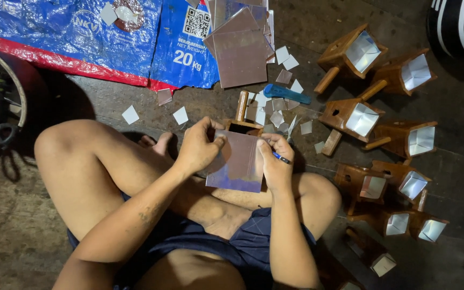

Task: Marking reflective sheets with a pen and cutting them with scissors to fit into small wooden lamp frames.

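Both hands pinch one mirror sheet (239, 161) over the lap: left hand (197, 146) on its top-left corner, right hand (276, 161) along the right edge (blue pen (282, 158) tucked in the fingers). One wooden box (243, 127) just behind the sheet. Ten mirror-lined wooden boxes (353, 115) on the floor (6, 225), right side. Mirror stack (240, 45) on the blue sack (81, 32). One blue cutter (287, 94) among small mirror squares (130, 114).

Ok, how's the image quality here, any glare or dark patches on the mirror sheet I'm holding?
Head view: sharp overall, lit from above. The mirror sheet between the left hand and right hand shows a soft bluish sheen, not blown out. The mirror panes in the wooden boxes glare white. The frame's left edge and top right corner fall into shadow.
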